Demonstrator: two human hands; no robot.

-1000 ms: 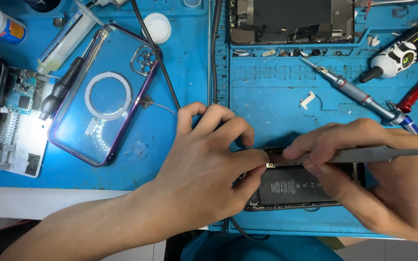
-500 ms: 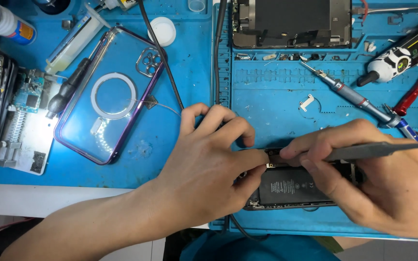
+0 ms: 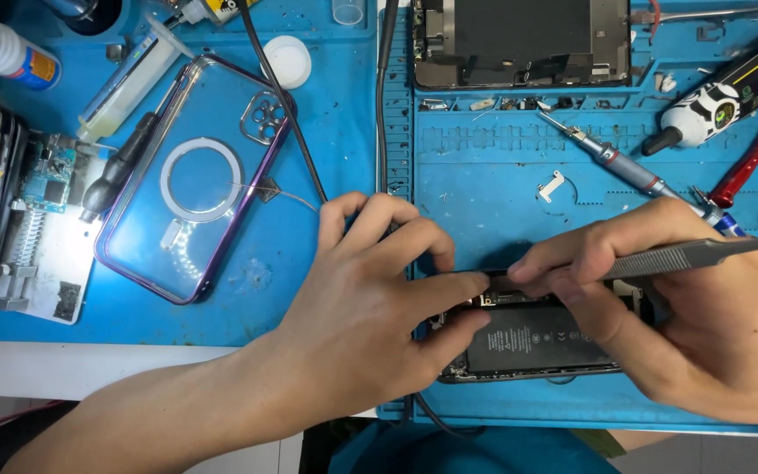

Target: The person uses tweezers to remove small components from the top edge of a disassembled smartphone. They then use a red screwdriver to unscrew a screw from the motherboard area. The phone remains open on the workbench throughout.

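An opened phone body [image 3: 532, 341] with a black battery lies on the blue work mat [image 3: 484, 175] near its front edge. My left hand [image 3: 370, 298] presses on the phone's left end, its index fingertip at the top edge. My right hand [image 3: 695, 316] holds grey metal tweezers [image 3: 686, 256], whose tip meets the phone's top edge beside my left fingertip. Both hands cover much of the phone.
A clear purple-rimmed phone case [image 3: 190, 180] lies at the left, beside a circuit board [image 3: 46, 175] and a syringe [image 3: 125, 79]. A removed screen assembly [image 3: 519, 39] sits at the back. Screwdrivers [image 3: 616, 162], an electric driver [image 3: 730, 96] and a black cable [image 3: 379, 114] lie around.
Both hands stay on the phone; the tweezers' tip and my left fingertip have shifted only slightly along the top edge. The view has drifted a little.
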